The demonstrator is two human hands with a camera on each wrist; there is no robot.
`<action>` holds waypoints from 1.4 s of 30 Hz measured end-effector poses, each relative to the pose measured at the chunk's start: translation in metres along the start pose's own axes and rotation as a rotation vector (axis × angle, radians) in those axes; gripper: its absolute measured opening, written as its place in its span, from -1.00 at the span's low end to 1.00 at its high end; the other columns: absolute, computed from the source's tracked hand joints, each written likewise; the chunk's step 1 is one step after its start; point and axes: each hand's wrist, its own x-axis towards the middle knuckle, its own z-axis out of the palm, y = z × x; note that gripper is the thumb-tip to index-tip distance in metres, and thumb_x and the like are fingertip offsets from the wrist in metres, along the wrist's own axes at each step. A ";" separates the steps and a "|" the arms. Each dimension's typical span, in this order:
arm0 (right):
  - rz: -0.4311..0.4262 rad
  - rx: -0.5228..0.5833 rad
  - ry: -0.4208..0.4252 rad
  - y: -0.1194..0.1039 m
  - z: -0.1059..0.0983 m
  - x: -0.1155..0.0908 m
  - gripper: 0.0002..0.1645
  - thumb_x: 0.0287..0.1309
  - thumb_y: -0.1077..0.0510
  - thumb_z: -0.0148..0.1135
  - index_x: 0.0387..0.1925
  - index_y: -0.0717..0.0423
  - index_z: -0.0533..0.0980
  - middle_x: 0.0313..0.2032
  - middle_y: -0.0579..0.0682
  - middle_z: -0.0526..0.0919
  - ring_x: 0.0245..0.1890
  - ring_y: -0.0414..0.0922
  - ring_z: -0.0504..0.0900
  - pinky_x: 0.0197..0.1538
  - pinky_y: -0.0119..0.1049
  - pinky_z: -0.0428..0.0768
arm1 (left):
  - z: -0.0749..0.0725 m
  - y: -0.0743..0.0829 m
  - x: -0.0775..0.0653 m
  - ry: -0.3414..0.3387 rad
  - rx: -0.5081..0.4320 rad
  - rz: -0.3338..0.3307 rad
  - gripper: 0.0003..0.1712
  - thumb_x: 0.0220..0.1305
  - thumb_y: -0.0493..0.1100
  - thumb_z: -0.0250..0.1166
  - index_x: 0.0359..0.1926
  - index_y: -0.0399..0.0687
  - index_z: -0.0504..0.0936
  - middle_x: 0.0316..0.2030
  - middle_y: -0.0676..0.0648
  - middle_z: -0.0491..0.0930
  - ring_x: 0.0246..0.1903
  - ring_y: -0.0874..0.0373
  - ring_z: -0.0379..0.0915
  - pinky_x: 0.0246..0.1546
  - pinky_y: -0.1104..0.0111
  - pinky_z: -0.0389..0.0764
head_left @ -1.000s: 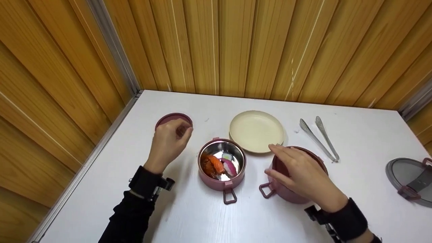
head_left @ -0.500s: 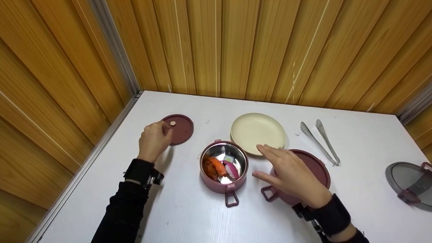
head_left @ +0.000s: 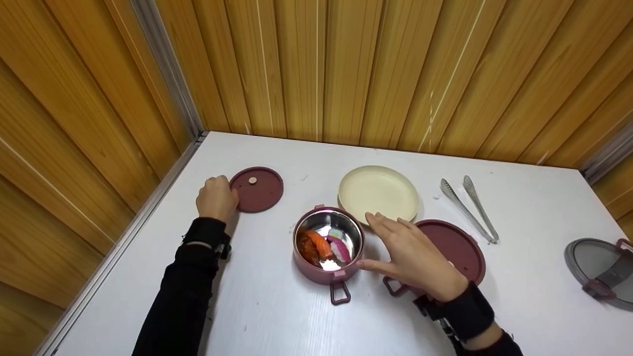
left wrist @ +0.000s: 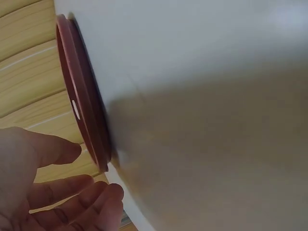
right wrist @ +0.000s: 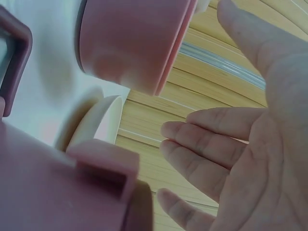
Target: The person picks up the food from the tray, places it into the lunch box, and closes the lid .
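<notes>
My left hand [head_left: 216, 198] is at the left edge of a round dark red lid [head_left: 262, 195] with a pale button. In the left wrist view, its loosely bent fingers and thumb stand apart, with nothing held between them. With fingers extended, my right hand [head_left: 410, 257] hovers between two pink pots, its thumb by the right rim of the middle pot [head_left: 321, 274]. That uncovered steel-lined pot contains an orange food piece [head_left: 320, 244], a glossy brown piece [head_left: 307, 249] and a purple-and-white piece [head_left: 339, 248]. My right hand partly hides the other pot, topped by a dark red lid [head_left: 455, 240].
A cream plate [head_left: 378, 193] lies behind the two pots. Metal tongs [head_left: 470, 210] rest spread at the back right. Near the right edge of view lies a grey see-through lid [head_left: 593, 259] with clips. Wooden panels [head_left: 316, 69] rise behind the white table [head_left: 287, 326].
My left hand has moved left off the top of the dark red lid, uncovering it. My right hand has shifted left, from over the right pot toward the middle pot.
</notes>
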 end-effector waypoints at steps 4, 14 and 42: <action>0.003 -0.003 -0.017 -0.001 0.002 0.000 0.20 0.29 -0.45 0.46 0.59 0.33 0.39 0.51 0.30 0.55 0.54 0.23 0.54 0.58 0.37 0.44 | 0.029 -0.025 0.027 0.016 0.011 -0.019 -0.72 0.39 -0.27 0.27 -0.15 -0.48 0.76 -0.09 -0.57 0.75 -0.14 -0.54 0.76 -0.23 -0.30 0.78; 0.015 -0.002 -0.039 -0.001 0.003 0.000 0.21 0.31 -0.49 0.42 0.60 0.31 0.39 0.55 0.27 0.52 0.58 0.20 0.51 0.59 0.37 0.42 | 0.074 -0.059 0.064 0.026 0.045 -0.002 -0.71 0.37 -0.30 0.22 -0.12 -0.43 0.79 -0.13 -0.52 0.80 -0.16 -0.46 0.80 -0.22 -0.22 0.82; 0.057 0.060 -0.097 0.000 0.000 -0.002 0.21 0.35 -0.43 0.43 0.64 0.32 0.30 0.60 0.31 0.42 0.64 0.26 0.39 0.64 0.44 0.29 | 0.078 -0.054 0.082 0.052 -0.083 -0.023 -0.79 0.18 -0.26 0.31 -0.28 -0.36 0.76 -0.14 -0.53 0.79 -0.14 -0.51 0.78 -0.16 -0.27 0.77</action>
